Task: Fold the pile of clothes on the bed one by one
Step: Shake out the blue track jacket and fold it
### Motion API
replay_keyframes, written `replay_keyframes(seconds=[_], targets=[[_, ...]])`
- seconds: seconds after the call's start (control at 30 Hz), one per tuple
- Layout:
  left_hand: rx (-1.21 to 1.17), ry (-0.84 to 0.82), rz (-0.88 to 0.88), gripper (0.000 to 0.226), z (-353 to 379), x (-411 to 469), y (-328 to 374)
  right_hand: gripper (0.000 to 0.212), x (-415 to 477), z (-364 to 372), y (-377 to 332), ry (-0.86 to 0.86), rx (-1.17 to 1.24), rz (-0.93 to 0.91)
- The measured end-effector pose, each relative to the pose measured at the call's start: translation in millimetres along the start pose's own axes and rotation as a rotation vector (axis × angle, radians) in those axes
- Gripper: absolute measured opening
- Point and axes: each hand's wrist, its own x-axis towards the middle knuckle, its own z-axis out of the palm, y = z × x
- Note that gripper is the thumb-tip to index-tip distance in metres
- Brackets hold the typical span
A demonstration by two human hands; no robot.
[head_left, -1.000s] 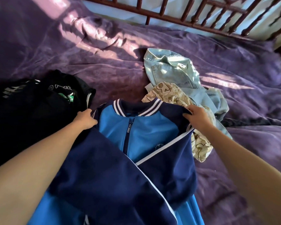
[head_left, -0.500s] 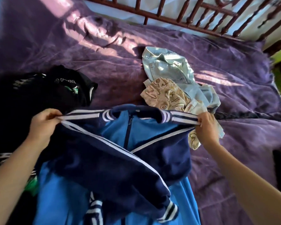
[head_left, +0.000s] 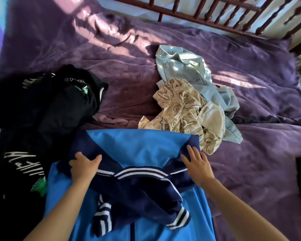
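From the head view, the blue jacket (head_left: 137, 148) lies on the bed (head_left: 250, 162) right under me. The fingers of my left hand (head_left: 84, 164) rest loosely on its navy shoulder and those of my right hand (head_left: 197, 162) are spread flat on the other; neither grasps anything. The folded-over edge runs crosswise just beyond my fingertips, while the long axis of the body runs back towards me between my forearms, the striped cuffs lying behind my palms. Both hands sit about equally near, one on each side, so I judge the next fold takes both together. The beige printed garment (head_left: 177, 108) touches the jacket just past my right fingertips. The black clothes (head_left: 50, 101) lie beyond and outside my left.
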Motion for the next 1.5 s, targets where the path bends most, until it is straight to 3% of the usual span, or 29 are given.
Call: replay_keyframes(seconds=[0.1, 0.2, 0.33, 0.43, 0.5, 0.57, 0.67, 0.73, 0.83, 0.87, 0.93, 1.03, 1.17, 1.27, 1.33, 1.5], targets=[[-0.259, 0.141, -0.181, 0.076, 15.4, 5.0, -1.4, 0.057, 3.2, -2.1, -3.1, 0.024, 0.011, 0.024], [-0.573, 0.218, -0.286, 0.072, 17.3, 16.7, -3.7, 0.037, 0.8, 0.8, 3.5, 0.178, 0.011, 0.016], [-0.774, 0.338, -0.013, 0.063, -0.8, 22.8, -7.3, 0.014, -11.1, 17.3, 16.0, 0.393, 0.058, -0.076], [-0.566, 0.282, 0.180, 0.065, -14.9, 22.1, -24.2, 0.028, -18.0, 27.1, 14.7, 0.277, -0.012, -0.154], [-0.234, 0.254, 0.053, 0.072, -17.8, 17.6, -31.5, 0.049, -12.5, 28.8, 10.5, 0.106, -0.013, -0.137], [0.036, 0.319, 0.077, 0.080, -20.5, 11.4, -25.2, 0.040, -4.4, 19.3, 5.6, 0.146, 0.027, -0.165], [0.371, 0.344, 0.615, 0.089, -15.6, 21.2, -2.8, 0.040, 13.6, -0.8, 2.0, 0.244, 0.171, -0.196], [0.744, 0.232, 0.861, 0.096, -13.6, 35.8, 16.8, 0.041, 30.4, -21.2, 0.1, 0.269, 0.182, -0.114], [1.134, -0.082, 0.726, 0.086, -16.8, 54.8, 41.1, 0.067, 54.8, -38.4, 3.5, -0.040, 0.154, 0.018], [1.196, -0.118, 0.702, 0.084, -17.9, 59.7, 44.4, 0.075, 59.4, -40.8, 4.8, -0.143, 0.141, 0.039], [1.238, -0.106, 0.739, 0.076, -23.1, 63.9, 45.9, 0.074, 60.6, -39.9, 6.6, -0.169, 0.110, 0.057], [1.127, 0.049, 0.912, 0.051, -38.0, 68.3, 39.7, 0.043, 49.1, -34.8, 12.0, -0.058, 0.152, 0.046], [0.879, 0.184, 1.155, 0.046, -64.2, 49.4, 3.7, 0.024, 0.1, -17.2, 24.5, 0.354, 0.153, -0.019], [0.725, 0.317, 1.283, 0.029, -79.3, 11.5, -47.4, 0.025, -58.1, 1.5, 23.2, 0.519, 0.154, -0.097], [0.644, 0.321, 1.344, 0.037, -79.4, -16.1, -88.6, 0.026, -94.4, 16.2, 16.4, 0.503, 0.180, -0.100], [0.724, 0.190, 1.227, 0.047, -41.7, -64.9, -186.5, 0.037, -157.3, 69.3, -21.1, 0.046, 0.122, -0.150]])
